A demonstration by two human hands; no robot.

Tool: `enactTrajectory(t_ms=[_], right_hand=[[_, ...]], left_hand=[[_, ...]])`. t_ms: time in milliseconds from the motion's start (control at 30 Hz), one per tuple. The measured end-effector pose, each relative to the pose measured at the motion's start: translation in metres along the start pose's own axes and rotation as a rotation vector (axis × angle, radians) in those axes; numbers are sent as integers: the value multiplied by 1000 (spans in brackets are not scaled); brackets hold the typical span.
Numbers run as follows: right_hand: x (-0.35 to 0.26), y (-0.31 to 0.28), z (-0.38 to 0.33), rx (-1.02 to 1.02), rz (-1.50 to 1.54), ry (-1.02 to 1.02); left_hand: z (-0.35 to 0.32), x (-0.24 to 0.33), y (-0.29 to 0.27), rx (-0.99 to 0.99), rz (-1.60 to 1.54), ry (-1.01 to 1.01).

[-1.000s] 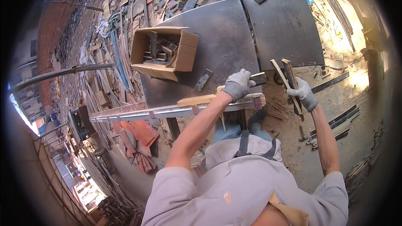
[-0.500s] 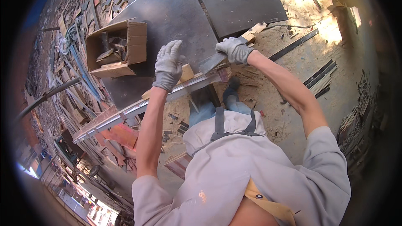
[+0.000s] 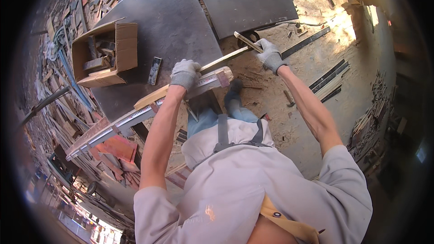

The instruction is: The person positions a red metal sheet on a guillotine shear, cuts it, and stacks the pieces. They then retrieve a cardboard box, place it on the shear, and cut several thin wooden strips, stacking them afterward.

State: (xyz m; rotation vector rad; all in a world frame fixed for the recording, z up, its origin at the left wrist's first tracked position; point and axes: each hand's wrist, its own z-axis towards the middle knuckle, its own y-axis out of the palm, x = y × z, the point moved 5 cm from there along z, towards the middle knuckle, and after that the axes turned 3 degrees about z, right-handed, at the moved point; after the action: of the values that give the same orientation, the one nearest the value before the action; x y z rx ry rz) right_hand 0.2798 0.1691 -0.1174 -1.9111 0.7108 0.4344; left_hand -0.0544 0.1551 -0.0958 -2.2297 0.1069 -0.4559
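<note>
Pale wooden strip [image 3: 224, 58], long, thin, lying slantwise, apparently across metal table edge.

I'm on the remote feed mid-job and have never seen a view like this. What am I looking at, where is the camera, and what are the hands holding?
There is no machine here: a person works with two gloved hands. The one picture comes from a wide fisheye camera on their head, looking down, so straight edges bend. The left hand presses on a wooden block at the end of a long metal rail. The right hand grips a thin wooden strip near the edge of the grey metal table. On the table stand an open cardboard box of scrap pieces and a small dark bar. Sawdust covers the floor.
</note>
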Motion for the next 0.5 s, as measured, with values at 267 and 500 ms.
enactTrajectory(t_ms=[267,500], right_hand=[[6,33,12,-12,192,28],[-14,15,65,-36,46,24]], left_hand=[[-3,28,14,75,110,-18],[11,57,16,424,151,156]])
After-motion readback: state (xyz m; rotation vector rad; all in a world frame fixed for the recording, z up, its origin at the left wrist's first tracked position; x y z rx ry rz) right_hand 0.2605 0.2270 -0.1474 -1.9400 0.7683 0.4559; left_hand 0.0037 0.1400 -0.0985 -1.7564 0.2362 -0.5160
